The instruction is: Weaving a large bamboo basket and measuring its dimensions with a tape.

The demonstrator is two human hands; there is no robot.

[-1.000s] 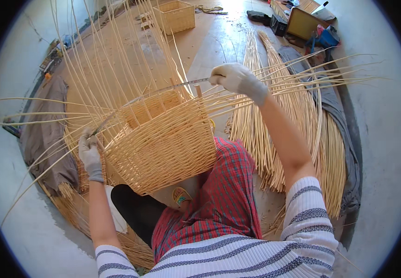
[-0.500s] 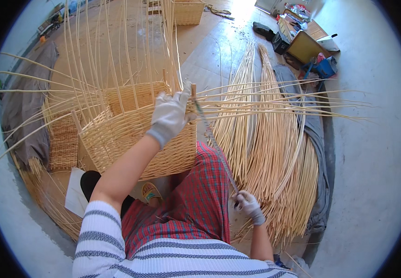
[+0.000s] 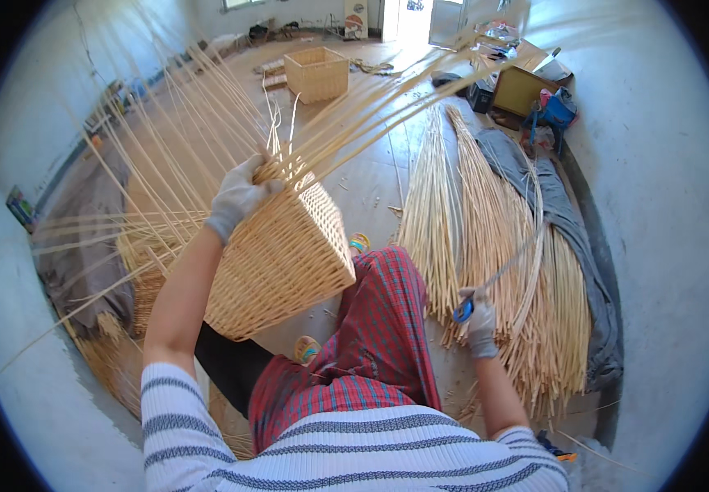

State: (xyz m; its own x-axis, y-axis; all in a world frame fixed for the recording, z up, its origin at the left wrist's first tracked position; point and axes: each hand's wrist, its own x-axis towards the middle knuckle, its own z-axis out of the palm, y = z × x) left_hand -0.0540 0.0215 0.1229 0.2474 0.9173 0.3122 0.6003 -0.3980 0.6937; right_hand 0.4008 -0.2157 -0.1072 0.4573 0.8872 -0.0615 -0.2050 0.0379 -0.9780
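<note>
A woven wicker basket (image 3: 284, 254) with long loose rods standing out from its rim rests tilted by my knees. My left hand (image 3: 239, 197), in a pale work glove, is closed on the rim and rods at its upper edge. Out to the right, my gloved right hand (image 3: 482, 328) holds a blue tape measure (image 3: 463, 310). A short length of its blade sticks out toward the upper right, blurred and apart from the basket.
Bundles of peeled rods (image 3: 485, 221) lie on the floor at right, beside a grey cloth (image 3: 563, 205). A finished square basket (image 3: 317, 78) stands farther off. Another grey cloth (image 3: 88, 262) lies at left. Boxes and a blue bag (image 3: 555, 111) sit along the right wall.
The basket has turned and its rods have swung to the right. The tape blade, earlier stretched to the basket's corner, has come away and shortened. My right hand has risen and moved right.
</note>
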